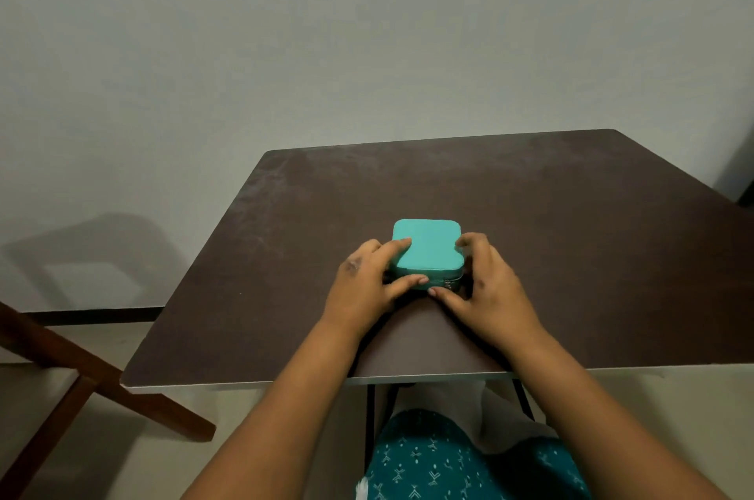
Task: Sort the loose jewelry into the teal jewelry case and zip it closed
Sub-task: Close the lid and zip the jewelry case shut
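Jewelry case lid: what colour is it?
Plain teal, no pattern, on the jewelry case; seen best in the head view.

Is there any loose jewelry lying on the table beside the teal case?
No, the dark table shows only the closed teal case, gripped by the left hand and right hand.

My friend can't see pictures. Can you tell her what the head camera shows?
Two hands hold a closed teal jewelry case on a dark brown table. The left hand grips its left side, and the right hand grips its right side, thumb by the zipper.
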